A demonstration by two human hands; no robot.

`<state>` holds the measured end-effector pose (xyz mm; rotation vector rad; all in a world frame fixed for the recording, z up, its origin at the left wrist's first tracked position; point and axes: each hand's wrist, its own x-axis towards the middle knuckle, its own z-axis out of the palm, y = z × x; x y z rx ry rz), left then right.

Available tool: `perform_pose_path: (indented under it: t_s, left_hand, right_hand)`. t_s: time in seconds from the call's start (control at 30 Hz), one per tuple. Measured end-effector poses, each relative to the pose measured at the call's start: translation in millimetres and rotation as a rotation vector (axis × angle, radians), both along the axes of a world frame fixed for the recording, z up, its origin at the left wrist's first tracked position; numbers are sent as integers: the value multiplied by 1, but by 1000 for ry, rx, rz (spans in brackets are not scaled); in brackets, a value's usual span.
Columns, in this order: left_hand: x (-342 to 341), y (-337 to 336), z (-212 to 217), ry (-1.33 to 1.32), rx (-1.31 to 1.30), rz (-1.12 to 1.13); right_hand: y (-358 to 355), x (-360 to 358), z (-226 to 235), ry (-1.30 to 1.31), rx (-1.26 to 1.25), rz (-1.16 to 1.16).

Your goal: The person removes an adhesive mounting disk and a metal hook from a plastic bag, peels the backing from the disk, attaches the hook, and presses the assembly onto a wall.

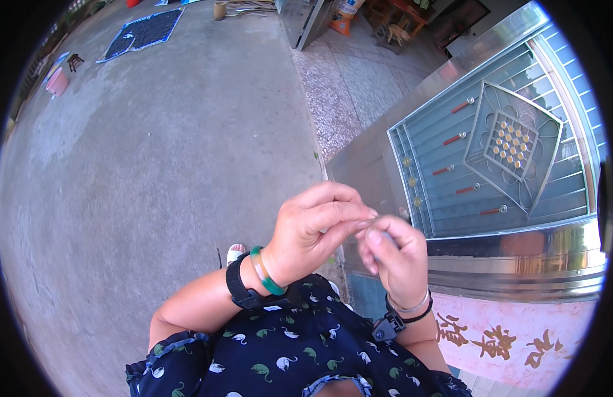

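My left hand [314,225] and my right hand [398,255] meet in front of my chest, fingertips touching or nearly so. The left thumb and fingers are pinched together at their tips. On the right, the thumb presses against curled fingers, slightly blurred. Whatever lies between the fingertips, if anything, is too small to make out. A green and amber bangle [267,272] and a black strap [237,281] circle my left wrist. Around the right wrist are a silver bangle [407,306] and another black strap with a buckle [388,326].
Close by on the right stands a metal door [445,178] with a barred, patterned panel; a pink banner [505,337] is beside it. Beyond is a doorway with an orange and white sack [344,16]. A dark blue-edged sheet [142,34], pink bucket [57,83] and small stool [75,62] lie far left.
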<state>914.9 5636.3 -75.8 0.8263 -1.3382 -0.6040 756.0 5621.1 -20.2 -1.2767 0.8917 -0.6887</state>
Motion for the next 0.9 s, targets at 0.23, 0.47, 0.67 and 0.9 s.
perform_pose_path:
  t_s: [0.23, 0.47, 0.67, 0.9]
  left_hand:
    - [4, 2, -5, -15, 22, -152]
    - [5, 0, -9, -52, -29, -225]
    - [7, 2, -11, 0, 5, -286]
    - [10, 3, -11, 43, -7, -291]
  right_hand:
    - [-2, 3, -2, -97, 23, -52]
    - [-3, 5, -2, -119, -34, -70]
    - [-3, 10, 1, -99, -36, -77]
    - [-3, 13, 2, -90, -8, -63]
